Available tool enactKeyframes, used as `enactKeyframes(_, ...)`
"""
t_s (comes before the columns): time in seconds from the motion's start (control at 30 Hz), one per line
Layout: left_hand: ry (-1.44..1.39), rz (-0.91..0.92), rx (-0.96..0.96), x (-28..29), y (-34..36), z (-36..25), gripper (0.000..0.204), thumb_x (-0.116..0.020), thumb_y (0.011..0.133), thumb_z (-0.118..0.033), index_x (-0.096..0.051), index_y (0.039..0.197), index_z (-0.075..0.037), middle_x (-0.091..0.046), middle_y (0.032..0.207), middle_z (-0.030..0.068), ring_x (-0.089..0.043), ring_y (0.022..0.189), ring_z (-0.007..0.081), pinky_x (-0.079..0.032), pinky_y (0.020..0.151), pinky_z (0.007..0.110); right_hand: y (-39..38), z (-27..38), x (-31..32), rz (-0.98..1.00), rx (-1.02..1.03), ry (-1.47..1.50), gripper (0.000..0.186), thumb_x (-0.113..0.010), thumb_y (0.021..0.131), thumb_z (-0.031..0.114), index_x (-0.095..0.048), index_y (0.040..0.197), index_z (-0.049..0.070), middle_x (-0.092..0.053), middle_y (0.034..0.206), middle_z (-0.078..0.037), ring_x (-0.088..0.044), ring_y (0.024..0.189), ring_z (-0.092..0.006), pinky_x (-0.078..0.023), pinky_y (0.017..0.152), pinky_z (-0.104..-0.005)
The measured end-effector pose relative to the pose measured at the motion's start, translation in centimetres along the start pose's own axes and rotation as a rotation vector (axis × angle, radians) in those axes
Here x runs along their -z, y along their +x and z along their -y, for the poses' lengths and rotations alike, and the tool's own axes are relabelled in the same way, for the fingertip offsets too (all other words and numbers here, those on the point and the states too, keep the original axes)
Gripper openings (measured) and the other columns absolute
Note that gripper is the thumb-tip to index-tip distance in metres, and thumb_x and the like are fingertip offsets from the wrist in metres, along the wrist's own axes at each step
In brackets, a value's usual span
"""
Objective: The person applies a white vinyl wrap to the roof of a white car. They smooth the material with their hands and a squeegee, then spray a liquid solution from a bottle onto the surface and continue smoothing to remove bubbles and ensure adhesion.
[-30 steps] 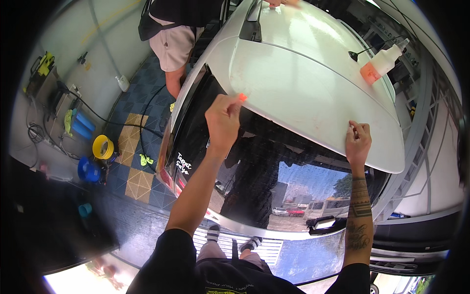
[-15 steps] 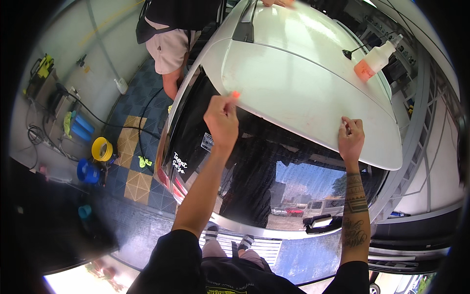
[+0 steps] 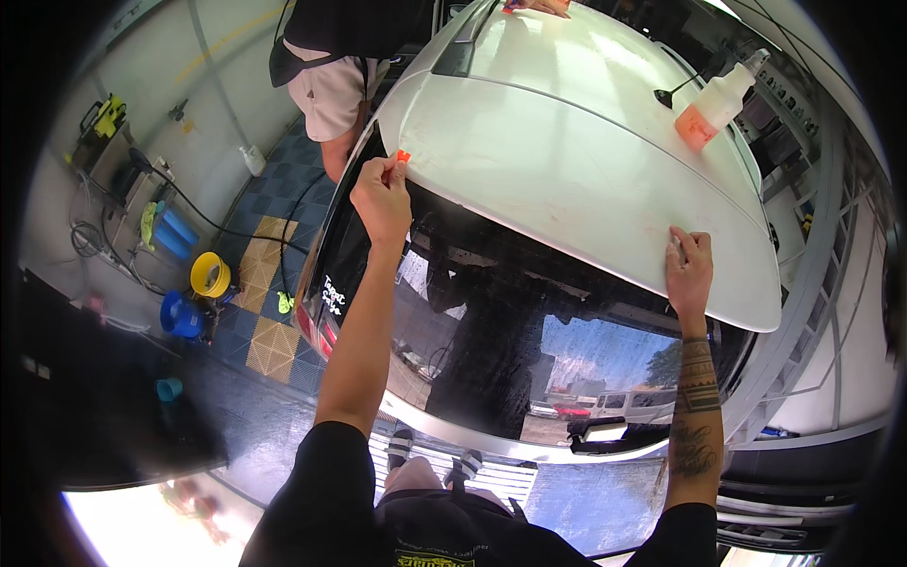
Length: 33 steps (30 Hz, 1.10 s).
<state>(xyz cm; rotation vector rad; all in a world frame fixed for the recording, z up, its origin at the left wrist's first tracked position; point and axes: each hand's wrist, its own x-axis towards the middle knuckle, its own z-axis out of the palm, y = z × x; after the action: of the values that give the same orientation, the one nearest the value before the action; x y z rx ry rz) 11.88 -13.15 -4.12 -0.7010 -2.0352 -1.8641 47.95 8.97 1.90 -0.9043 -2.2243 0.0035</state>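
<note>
My left hand is closed in a pinch on a small flat orange plastic piece at the rear left edge of the white car roof. Only the tip of that piece shows above my fingers. On the right, my right hand rests at the roof's rear edge, fingers loosely bent and apart, nothing visible in them. Below both hands lies the dark rear window, wet-looking and full of reflections. A spray bottle with orange liquid stands on the roof beyond my right hand.
A co-worker stands at the car's left side. Another person's hand touches the far roof, near something orange. A short black antenna rises beside the bottle. Yellow and blue buckets and a hose are on the left.
My left hand has moved left and slightly farther along the roof's edge with the orange piece. My right hand has shifted slightly right. The view has tilted a little.
</note>
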Motion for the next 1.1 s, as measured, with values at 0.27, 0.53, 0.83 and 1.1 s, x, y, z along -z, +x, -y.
enactKeyframes(0.27, 0.001, 0.05, -0.163, -1.5, -2.6, -2.5, 0.006, -0.066, 0.082, 0.003, -0.066, 0.089, 0.003, -0.065, 0.081, 0.0177, -0.065, 0.07, 0.0287, -0.05, 0.065, 0.033, -0.6, -8.5, 2.6, -0.012, -0.091, -0.074, 0.027, -0.062, 0.084, 0.012, -0.068, 0.11, 0.006, -0.054, 0.1, -0.011, -0.056, 0.093, -0.0275, -0.047, 0.083, -0.0382)
enactKeyframes(0.53, 0.335, 0.384, -0.694, -4.2, -5.0, -7.3, 0.008, -0.061, 0.086, -0.007, -0.067, 0.087, -0.002, -0.06, 0.085, 0.0125, -0.058, 0.086, 0.0318, -0.049, 0.072, 0.041, -1.2, -9.4, 3.0, -0.041, -0.102, -0.085, 0.026, -0.062, 0.084, 0.014, -0.068, 0.109, 0.006, -0.054, 0.1, -0.011, -0.056, 0.095, -0.028, -0.048, 0.083, -0.0391)
enactKeyframes(0.83, 0.306, 0.383, -0.706, -7.9, -7.8, -10.2, 0.008, -0.06, 0.082, -0.007, -0.068, 0.08, -0.004, -0.062, 0.08, 0.0121, -0.059, 0.082, 0.0309, -0.05, 0.073, 0.04, -1.7, -9.2, 3.1, -0.093, -0.066, -0.101, 0.024, -0.063, 0.083, 0.012, -0.069, 0.106, 0.006, -0.055, 0.098, -0.011, -0.058, 0.091, -0.0284, -0.049, 0.082, -0.0378)
enactKeyframes(1.1, 0.549, 0.277, -0.393, -5.2, 2.1, -3.9, 0.011, -0.065, 0.085, -0.01, -0.072, 0.088, -0.003, -0.066, 0.085, 0.0151, -0.063, 0.079, 0.034, -0.049, 0.07, 0.041, -0.8, -7.7, 2.6, -0.089, -0.166, -0.118, 0.026, -0.062, 0.082, 0.021, -0.071, 0.104, 0.01, -0.057, 0.104, -0.01, -0.055, 0.099, -0.0294, -0.047, 0.084, -0.0429)
